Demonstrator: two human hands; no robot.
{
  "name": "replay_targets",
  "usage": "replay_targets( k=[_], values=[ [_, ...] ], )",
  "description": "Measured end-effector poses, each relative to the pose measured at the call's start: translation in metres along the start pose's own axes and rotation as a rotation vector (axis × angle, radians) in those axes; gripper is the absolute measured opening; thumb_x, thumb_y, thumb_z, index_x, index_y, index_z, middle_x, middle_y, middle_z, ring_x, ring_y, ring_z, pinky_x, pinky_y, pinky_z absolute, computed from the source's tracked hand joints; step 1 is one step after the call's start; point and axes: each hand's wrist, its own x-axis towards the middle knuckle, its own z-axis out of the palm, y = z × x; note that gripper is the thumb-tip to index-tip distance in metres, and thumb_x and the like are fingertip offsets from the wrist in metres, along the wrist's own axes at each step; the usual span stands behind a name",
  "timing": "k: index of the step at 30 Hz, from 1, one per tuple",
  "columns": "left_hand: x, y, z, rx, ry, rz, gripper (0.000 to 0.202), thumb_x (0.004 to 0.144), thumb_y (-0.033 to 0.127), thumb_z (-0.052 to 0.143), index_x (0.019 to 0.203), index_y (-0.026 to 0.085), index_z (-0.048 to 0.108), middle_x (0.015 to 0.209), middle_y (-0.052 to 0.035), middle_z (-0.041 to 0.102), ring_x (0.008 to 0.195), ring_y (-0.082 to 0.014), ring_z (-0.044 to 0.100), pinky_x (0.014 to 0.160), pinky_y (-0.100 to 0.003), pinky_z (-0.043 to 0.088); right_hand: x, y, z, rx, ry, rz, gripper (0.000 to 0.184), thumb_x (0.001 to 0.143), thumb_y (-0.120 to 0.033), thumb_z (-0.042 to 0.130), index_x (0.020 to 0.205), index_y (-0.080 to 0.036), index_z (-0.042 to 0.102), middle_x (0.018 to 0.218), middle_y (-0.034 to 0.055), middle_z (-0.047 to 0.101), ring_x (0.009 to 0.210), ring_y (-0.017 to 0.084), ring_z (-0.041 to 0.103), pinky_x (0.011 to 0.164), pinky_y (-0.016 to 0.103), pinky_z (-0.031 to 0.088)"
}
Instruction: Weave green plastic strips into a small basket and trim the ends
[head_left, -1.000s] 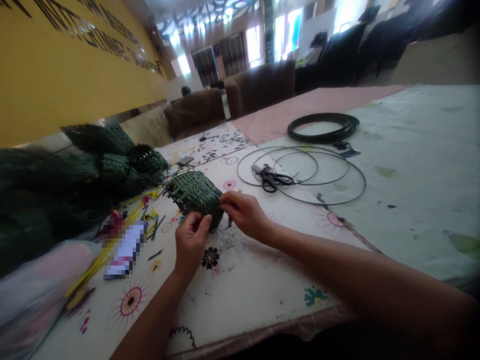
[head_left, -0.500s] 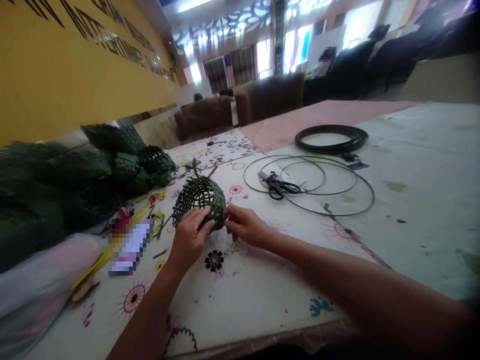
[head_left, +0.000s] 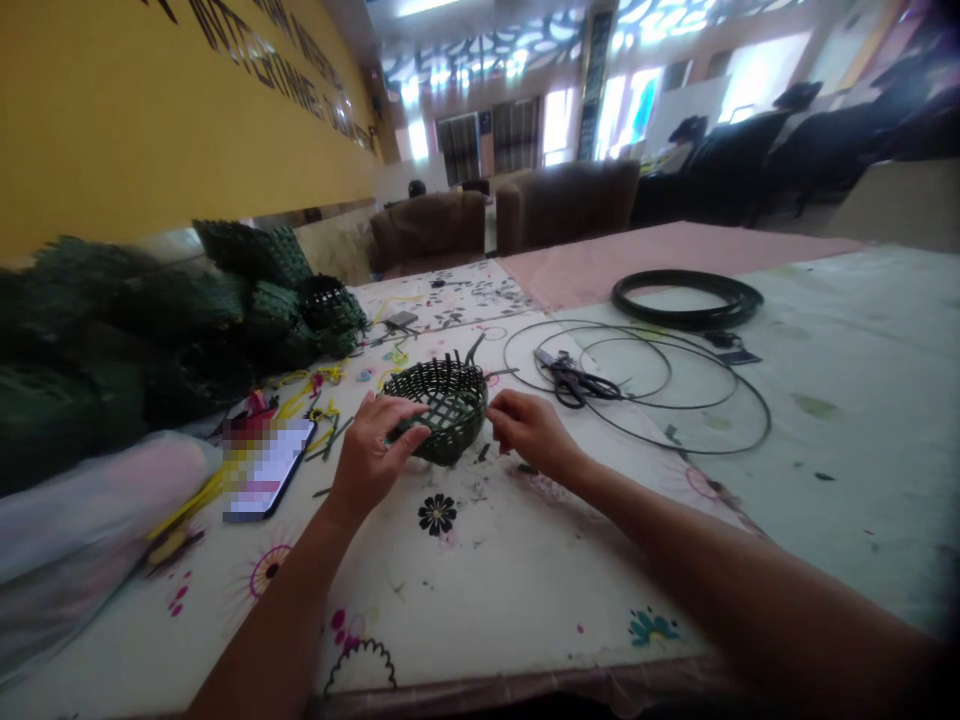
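Observation:
A small dark green woven basket (head_left: 442, 420) rests on the flowered tablecloth, its opening facing up. A couple of loose strip ends stick out from its far right rim. My left hand (head_left: 379, 440) grips the basket's left near side, with the thumb over the rim. At the right side of the basket is my right hand (head_left: 529, 425), fingers pinched together close to the weave. Whatever those fingertips hold is too small to make out. Short dark green scraps (head_left: 484, 452) lie between the basket and my right hand.
Scissors (head_left: 577, 382) lie across thin wire loops (head_left: 750, 440) to the right, with a dark coil (head_left: 686, 318) behind. At left are piled green woven baskets (head_left: 255, 310), a phone (head_left: 274, 465), yellow strips (head_left: 199, 505) and a plastic bag (head_left: 112, 520). Brown chairs (head_left: 566, 210) stand beyond.
The basket has turned from lying tilted sideways to sitting more upright, with its opening up. Both hands stay at its sides. My view has swung slightly left.

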Motion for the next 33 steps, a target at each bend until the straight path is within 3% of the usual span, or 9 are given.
replay_targets(
  k=[4, 12, 17, 21, 25, 27, 29, 32, 33],
  values=[
    [0.000, -0.003, 0.004, 0.034, -0.102, 0.011, 0.024, 0.083, 0.040, 0.071, 0.102, 0.024, 0.071, 0.105, -0.0066, 0.072, 0.102, -0.0237, 0.064, 0.117, -0.050, 0.024, 0.000, 0.000, 0.000, 0.005, 0.001, 0.004, 0.017, 0.084, -0.029, 0.056, 0.070, -0.020, 0.055, 0.056, -0.0024, 0.059, 0.045, 0.011, 0.057, 0.044, 0.023, 0.048],
    [0.000, -0.018, 0.007, 0.021, -0.207, -0.054, 0.013, 0.087, 0.034, 0.064, 0.081, 0.022, 0.065, 0.097, -0.0035, 0.072, 0.099, -0.0224, 0.066, 0.120, -0.057, 0.009, 0.001, 0.004, 0.000, 0.025, -0.013, 0.032, 0.016, 0.083, -0.029, 0.056, 0.071, -0.019, 0.054, 0.057, -0.0026, 0.058, 0.046, 0.011, 0.057, 0.045, 0.023, 0.049],
    [-0.001, -0.020, 0.007, 0.022, -0.224, -0.059, 0.012, 0.086, 0.034, 0.063, 0.084, 0.023, 0.067, 0.103, -0.0052, 0.072, 0.108, -0.0242, 0.063, 0.120, -0.058, 0.006, 0.002, 0.004, -0.001, 0.012, -0.021, 0.078, 0.023, 0.084, -0.041, 0.061, 0.088, -0.019, 0.055, 0.057, -0.0046, 0.056, 0.044, 0.012, 0.056, 0.040, 0.022, 0.046],
    [-0.002, -0.012, 0.010, 0.024, -0.195, -0.003, 0.016, 0.087, 0.038, 0.064, 0.085, 0.023, 0.068, 0.096, -0.0038, 0.073, 0.099, -0.0225, 0.066, 0.120, -0.056, 0.013, 0.003, 0.009, 0.000, 0.002, -0.018, 0.203, 0.059, 0.080, -0.059, 0.065, 0.122, -0.021, 0.050, 0.083, 0.0026, 0.064, 0.052, 0.013, 0.061, 0.037, 0.021, 0.046],
    [-0.003, -0.005, 0.008, -0.104, -0.035, 0.061, 0.029, 0.095, 0.040, 0.052, 0.109, 0.022, 0.069, 0.113, -0.0086, 0.068, 0.111, -0.0221, 0.061, 0.113, -0.045, 0.034, 0.005, 0.015, 0.002, 0.139, 0.009, 0.229, 0.068, 0.084, -0.061, 0.060, 0.138, -0.023, 0.045, 0.123, 0.0139, 0.061, 0.094, 0.022, 0.067, 0.056, 0.026, 0.058],
    [-0.004, -0.012, 0.006, -0.178, 0.158, -0.020, 0.036, 0.099, 0.040, 0.044, 0.122, 0.020, 0.064, 0.126, -0.0103, 0.063, 0.123, -0.0219, 0.055, 0.112, -0.040, 0.037, 0.006, 0.015, 0.003, 0.195, 0.031, 0.238, 0.068, 0.086, -0.060, 0.058, 0.140, -0.022, 0.045, 0.133, 0.0151, 0.058, 0.108, 0.025, 0.064, 0.074, 0.033, 0.060],
    [-0.006, -0.027, 0.008, -0.232, 0.278, -0.211, 0.042, 0.097, 0.045, 0.048, 0.129, 0.020, 0.061, 0.135, -0.0108, 0.058, 0.130, -0.0230, 0.051, 0.115, -0.040, 0.033, 0.007, 0.014, 0.004, 0.218, 0.051, 0.215, 0.068, 0.086, -0.060, 0.058, 0.142, -0.022, 0.045, 0.139, 0.0151, 0.056, 0.119, 0.026, 0.060, 0.093, 0.041, 0.055],
    [-0.009, -0.051, 0.020, -0.422, 0.286, -0.550, 0.060, 0.095, 0.058, 0.047, 0.141, 0.020, 0.050, 0.149, -0.0146, 0.047, 0.139, -0.0248, 0.044, 0.112, -0.041, 0.038, 0.004, 0.011, 0.007, 0.245, 0.046, 0.167, 0.069, 0.087, -0.063, 0.056, 0.144, -0.024, 0.045, 0.151, 0.0121, 0.047, 0.138, 0.027, 0.045, 0.115, 0.046, 0.036],
    [-0.010, -0.054, 0.026, -0.460, 0.247, -0.569, 0.061, 0.095, 0.060, 0.043, 0.141, 0.020, 0.050, 0.149, -0.0153, 0.047, 0.139, -0.0244, 0.045, 0.108, -0.040, 0.043, 0.003, 0.010, 0.008, 0.251, 0.041, 0.172, 0.070, 0.088, -0.065, 0.054, 0.145, -0.025, 0.045, 0.156, 0.0099, 0.041, 0.144, 0.027, 0.037, 0.118, 0.047, 0.030]
  ],
)
